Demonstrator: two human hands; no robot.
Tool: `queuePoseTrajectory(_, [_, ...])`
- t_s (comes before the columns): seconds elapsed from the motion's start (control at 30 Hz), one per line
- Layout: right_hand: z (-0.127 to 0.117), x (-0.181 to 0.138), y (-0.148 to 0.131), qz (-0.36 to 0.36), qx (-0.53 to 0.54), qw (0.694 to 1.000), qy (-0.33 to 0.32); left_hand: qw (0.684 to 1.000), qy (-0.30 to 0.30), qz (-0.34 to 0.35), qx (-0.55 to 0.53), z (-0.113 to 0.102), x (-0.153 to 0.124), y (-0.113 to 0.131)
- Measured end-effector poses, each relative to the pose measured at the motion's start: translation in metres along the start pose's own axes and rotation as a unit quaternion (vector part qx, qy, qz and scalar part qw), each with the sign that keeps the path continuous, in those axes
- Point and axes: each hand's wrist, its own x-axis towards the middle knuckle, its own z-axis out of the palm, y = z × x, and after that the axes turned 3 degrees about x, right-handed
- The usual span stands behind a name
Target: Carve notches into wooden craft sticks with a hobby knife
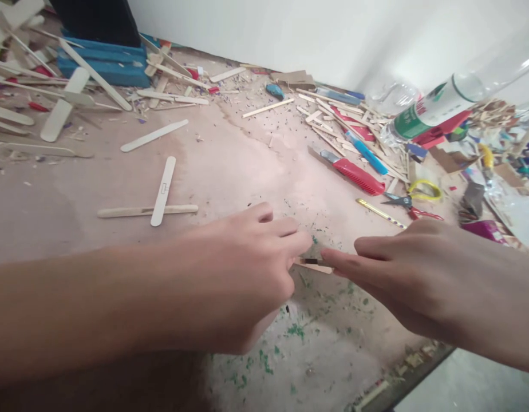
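Note:
My left hand (243, 274) and my right hand (414, 274) meet low over the pinkish work table (230, 166). Between their fingertips lies a small, short piece of wooden stick (314, 264) with a dark mark on it. The left fingers are curled and pinch its left end. The right index finger is stretched along its right end, with the other fingers folded, pressing or pinching the piece. Most of the piece is hidden by the fingers.
Two crossed wooden craft sticks (161, 197) lie to the left. A red utility knife (354, 173), a blue knife (367, 153), scissors (413, 200), a yellow pencil (378, 212) and a plastic bottle (436, 106) lie at right. Blue foam blocks (105, 63) and stick piles sit at the back left. The table edge (402, 377) runs at lower right.

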Motion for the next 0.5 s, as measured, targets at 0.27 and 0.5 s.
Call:
queuePoseTrajectory(0.27, [0.033, -0.011, -0.010, 0.063, 0.082, 0.987, 0.118, 1.000, -0.012, 0.003, 0.018, 0.001, 0.000, 0.002])
queuePoseTrajectory(0.5, [0.055, -0.020, -0.026, 0.107, 0.103, 0.970, 0.192, 1.000, -0.003, 0.015, 0.026, 0.003, -0.002, 0.001])
